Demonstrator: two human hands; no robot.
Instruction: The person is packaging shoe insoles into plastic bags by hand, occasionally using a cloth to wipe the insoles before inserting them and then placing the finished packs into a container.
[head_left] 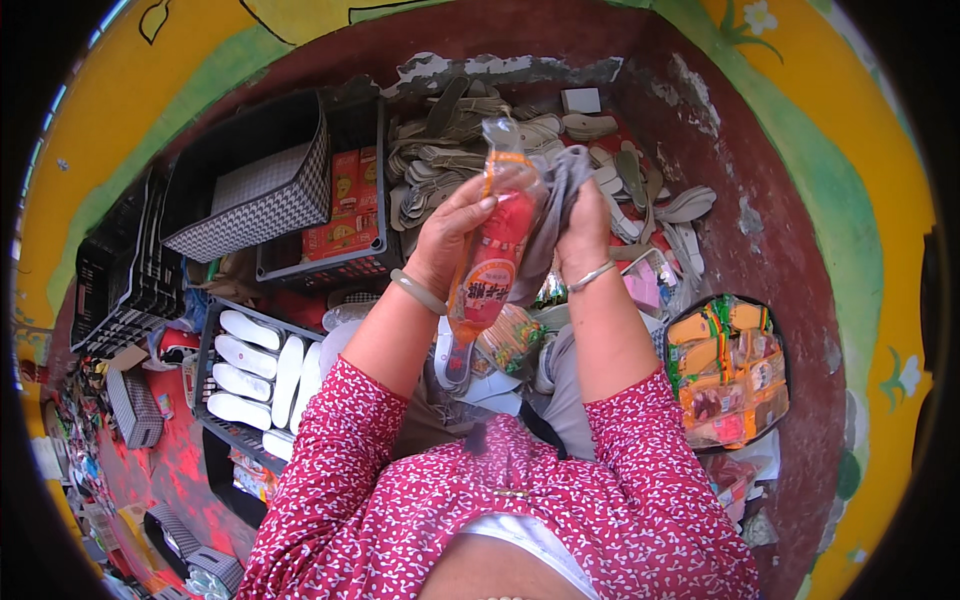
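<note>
Left hand (452, 228): grip closed round clear orange-and-red plastic packet (497, 250).
Right hand (583, 228): grip closed on grey cloth insole (560, 190), touching the packet.
Below: black crate of white insoles (255, 372).

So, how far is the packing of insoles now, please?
Done: a heap of filled orange packets lies in the black tray at the right. In hand: the left hand holds a clear orange-red packet upright while the right hand holds a grey insole at its open top; it is not yet inside. Left: a big pile of loose grey insoles ahead, and white insoles in the crate.
</note>
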